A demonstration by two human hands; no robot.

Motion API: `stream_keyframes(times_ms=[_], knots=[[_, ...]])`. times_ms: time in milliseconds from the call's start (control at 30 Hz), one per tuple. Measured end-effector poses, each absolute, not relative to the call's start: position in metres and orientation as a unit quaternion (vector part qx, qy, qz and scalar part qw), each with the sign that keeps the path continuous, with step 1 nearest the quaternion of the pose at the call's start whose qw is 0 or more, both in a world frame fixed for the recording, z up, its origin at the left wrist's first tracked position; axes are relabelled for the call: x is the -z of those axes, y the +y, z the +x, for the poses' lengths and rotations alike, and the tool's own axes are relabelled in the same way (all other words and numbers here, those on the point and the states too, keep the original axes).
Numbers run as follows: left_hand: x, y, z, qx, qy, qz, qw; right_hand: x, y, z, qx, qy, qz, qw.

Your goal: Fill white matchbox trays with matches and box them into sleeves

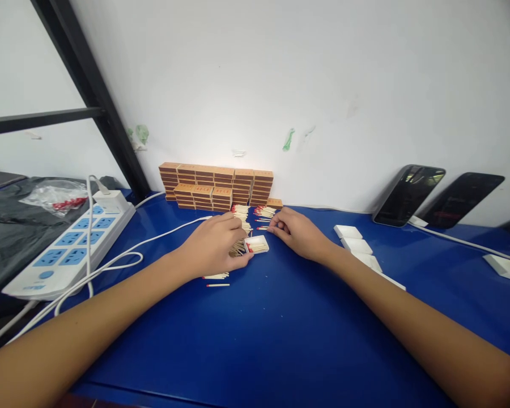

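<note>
A small white matchbox tray [261, 249] with red-tipped matches in it sits on the blue table. My left hand [215, 243] is closed on the tray's left side, thumb at the near edge and fingers curled over the far side. Just right of the tray, my right hand [295, 231] pinches a match [262, 228] between thumb and fingertips. Beyond it lies a pile of loose matches [263, 212], with another heap [241, 212] beside it, partly behind my left hand. More matches [218, 276] lie below my left wrist.
Stacked matchboxes [216, 175] line the white wall. White trays [357, 245] lie in a row at the right, with two phones [410, 195] leaning behind them. At the left are a power strip [72, 243], white cables [127, 255] and a plastic bag [57, 195].
</note>
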State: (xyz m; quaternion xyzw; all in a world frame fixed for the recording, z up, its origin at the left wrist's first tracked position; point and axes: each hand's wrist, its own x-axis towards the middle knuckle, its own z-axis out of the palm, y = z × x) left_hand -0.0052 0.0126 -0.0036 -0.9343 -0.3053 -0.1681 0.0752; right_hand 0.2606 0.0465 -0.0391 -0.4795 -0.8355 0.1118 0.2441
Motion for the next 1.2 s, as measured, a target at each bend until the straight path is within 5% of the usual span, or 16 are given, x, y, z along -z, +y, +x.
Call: stream_keyframes(times_ms=[500,767,1200], knots=[[0.003,0.013,-0.005,0.176,-0.301,-0.934,0.082,0.000,0.016,0.242,-0.153,-0.878,-0.413,0.188],[0.003,0.013,-0.005,0.174,-0.301,-0.935,0.073,0.019,0.035,0.252,-0.121,-0.825,-0.473,0.283],[0.004,0.011,-0.003,0.175,-0.296,-0.936,0.073,0.045,0.053,0.255,-0.094,-0.811,-0.510,0.273]])
